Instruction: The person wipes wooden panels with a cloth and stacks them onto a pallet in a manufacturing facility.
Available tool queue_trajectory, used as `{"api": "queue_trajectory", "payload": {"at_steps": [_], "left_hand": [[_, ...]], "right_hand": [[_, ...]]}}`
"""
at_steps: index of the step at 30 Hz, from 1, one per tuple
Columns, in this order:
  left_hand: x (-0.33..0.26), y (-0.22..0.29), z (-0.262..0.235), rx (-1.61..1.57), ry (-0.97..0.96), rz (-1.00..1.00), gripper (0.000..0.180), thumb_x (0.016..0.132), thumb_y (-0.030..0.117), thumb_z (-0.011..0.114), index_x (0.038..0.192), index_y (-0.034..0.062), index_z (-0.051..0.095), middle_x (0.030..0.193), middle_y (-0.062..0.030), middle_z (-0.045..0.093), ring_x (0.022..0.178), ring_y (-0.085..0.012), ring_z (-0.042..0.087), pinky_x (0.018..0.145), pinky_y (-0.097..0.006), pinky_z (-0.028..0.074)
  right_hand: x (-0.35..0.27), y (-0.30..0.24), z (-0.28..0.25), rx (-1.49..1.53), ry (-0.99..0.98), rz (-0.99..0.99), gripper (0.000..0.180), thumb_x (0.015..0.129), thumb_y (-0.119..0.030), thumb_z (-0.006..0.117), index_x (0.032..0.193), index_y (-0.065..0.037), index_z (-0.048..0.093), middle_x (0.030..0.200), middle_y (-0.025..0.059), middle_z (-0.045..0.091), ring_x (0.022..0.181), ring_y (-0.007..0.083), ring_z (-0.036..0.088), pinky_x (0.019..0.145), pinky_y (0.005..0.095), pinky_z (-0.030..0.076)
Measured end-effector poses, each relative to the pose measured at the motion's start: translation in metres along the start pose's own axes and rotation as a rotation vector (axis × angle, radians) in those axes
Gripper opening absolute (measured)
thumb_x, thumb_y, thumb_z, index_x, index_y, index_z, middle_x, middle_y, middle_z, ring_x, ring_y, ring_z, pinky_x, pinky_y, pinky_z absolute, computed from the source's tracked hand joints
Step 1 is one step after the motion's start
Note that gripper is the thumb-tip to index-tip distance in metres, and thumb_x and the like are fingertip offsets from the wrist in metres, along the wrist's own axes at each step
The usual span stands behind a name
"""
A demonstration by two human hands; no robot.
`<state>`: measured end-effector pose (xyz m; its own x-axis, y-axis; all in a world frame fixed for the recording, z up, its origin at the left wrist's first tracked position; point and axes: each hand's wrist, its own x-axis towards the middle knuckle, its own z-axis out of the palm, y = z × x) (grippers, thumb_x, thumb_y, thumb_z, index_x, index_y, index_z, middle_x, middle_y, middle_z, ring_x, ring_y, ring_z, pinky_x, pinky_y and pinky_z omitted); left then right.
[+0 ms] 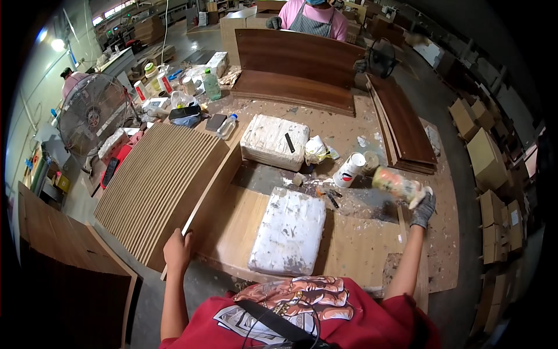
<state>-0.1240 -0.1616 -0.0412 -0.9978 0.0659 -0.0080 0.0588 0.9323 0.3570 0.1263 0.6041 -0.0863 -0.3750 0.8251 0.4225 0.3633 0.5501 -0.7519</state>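
Note:
My bare left hand (177, 250) is closed on the near end of a wooden panel (212, 195), which stands tilted with its pale long edge up. To its left lies a fanned stack of wooden boards (160, 189). Out on the right, my right hand (424, 209), in a grey glove, is closed on the end of a printed cylindrical can (398, 184). The can lies tipped sideways and is smeared by motion. A white paper-cup-like container (350, 170) stands left of it. Between my hands, a white wrapped block (288, 231) rests on a light wood board (351, 244).
Farther back sits a second wrapped block (275, 141) with a black strip on top. Across the table a person (314, 17) holds a dark brown panel (302, 52). More brown panels (402, 122) lean at right. Bottles and a fan (93, 116) stand at left.

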Motion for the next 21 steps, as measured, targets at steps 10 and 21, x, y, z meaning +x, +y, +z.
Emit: {"api": "queue_trajectory", "payload": {"at_steps": [10, 21], "left_hand": [[-0.006, -0.001, 0.001, 0.015, 0.046, 0.013, 0.032, 0.091, 0.032, 0.057, 0.085, 0.0008, 0.052, 0.078, -0.0227, 0.061, 0.077, -0.0436, 0.059, 0.066, -0.050, 0.044], [-0.002, 0.001, 0.004, 0.048, 0.055, 0.058, 0.028, 0.092, 0.029, 0.056, 0.089, 0.0018, 0.054, 0.082, -0.0220, 0.063, 0.078, -0.0414, 0.061, 0.068, -0.048, 0.046]], "right_hand": [[-0.042, -0.024, 0.047, 1.550, 0.136, 0.604, 0.033, 0.091, -0.031, 0.054, 0.115, -0.008, 0.056, 0.119, 0.0075, 0.061, 0.108, 0.0251, 0.058, 0.095, 0.0366, 0.047], [-0.059, -0.202, 0.004, -0.321, -0.163, -0.407, 0.018, 0.089, -0.014, 0.060, 0.103, -0.003, 0.060, 0.097, 0.0135, 0.064, 0.086, 0.0273, 0.061, 0.082, 0.0355, 0.049]]}}
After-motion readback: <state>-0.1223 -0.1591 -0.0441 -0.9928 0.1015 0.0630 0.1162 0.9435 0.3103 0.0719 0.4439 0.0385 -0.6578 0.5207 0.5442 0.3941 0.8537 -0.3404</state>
